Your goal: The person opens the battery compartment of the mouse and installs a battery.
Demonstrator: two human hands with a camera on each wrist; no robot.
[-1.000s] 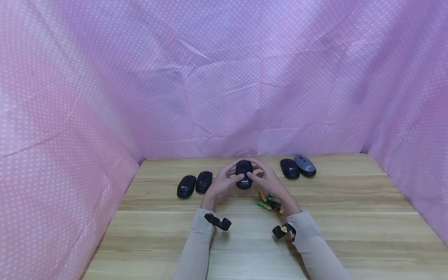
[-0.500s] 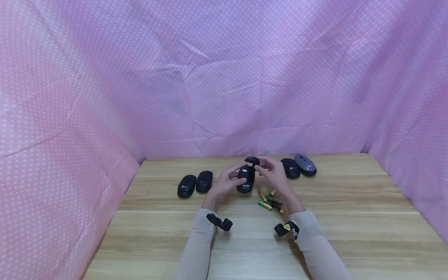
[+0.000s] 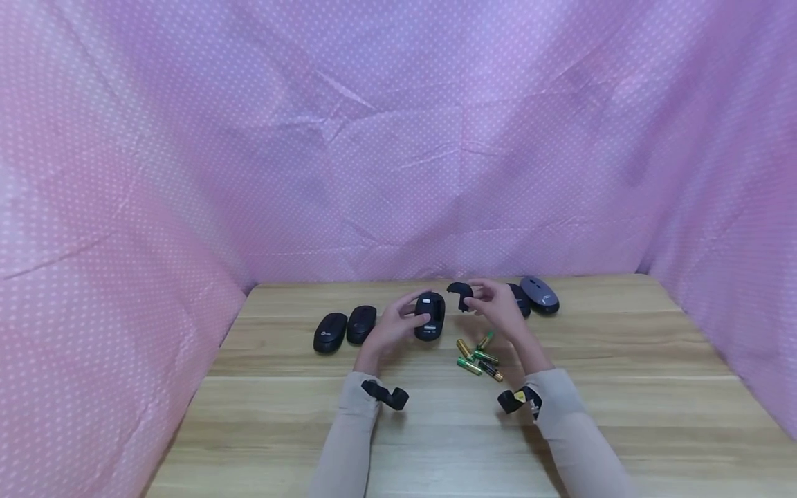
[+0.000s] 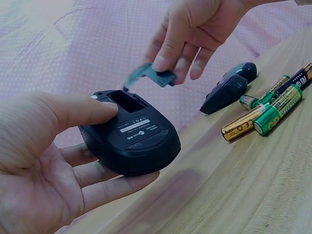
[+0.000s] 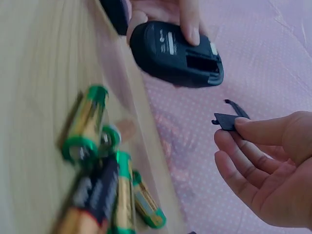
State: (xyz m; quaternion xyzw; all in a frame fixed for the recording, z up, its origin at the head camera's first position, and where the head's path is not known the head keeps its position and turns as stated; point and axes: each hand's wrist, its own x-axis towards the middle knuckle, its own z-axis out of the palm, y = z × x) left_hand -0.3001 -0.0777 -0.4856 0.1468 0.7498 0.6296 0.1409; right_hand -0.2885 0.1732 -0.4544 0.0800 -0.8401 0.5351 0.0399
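Observation:
An upturned black computer mouse (image 3: pixel 430 328) is held in my left hand (image 3: pixel 389 328), thumb on its underside and fingers beneath. Its battery compartment (image 4: pixel 127 102) lies uncovered, and no battery shows inside. To the right, my right hand (image 3: pixel 500 308) pinches the detached black battery cover (image 3: pixel 462 290) between thumb and fingers, apart from the mouse. In the right wrist view the cover (image 5: pixel 225 122) shows a small tab. Several loose batteries (image 3: pixel 478 356), green, gold and black, lie on the table below the hands.
Two black mice, one outer (image 3: pixel 330 333) and one inner (image 3: pixel 361 324), lie left of my left hand. Behind my right hand are a partly hidden black mouse (image 3: pixel 520 301) and a grey one (image 3: pixel 539 295). A pink dotted cloth (image 3: pixel 398 173) hangs around the wooden table (image 3: pixel 261 415).
The cover has come off the mouse's underside and moved right in my right hand, which has let go of the mouse. My left hand keeps holding the mouse, its compartment now exposed.

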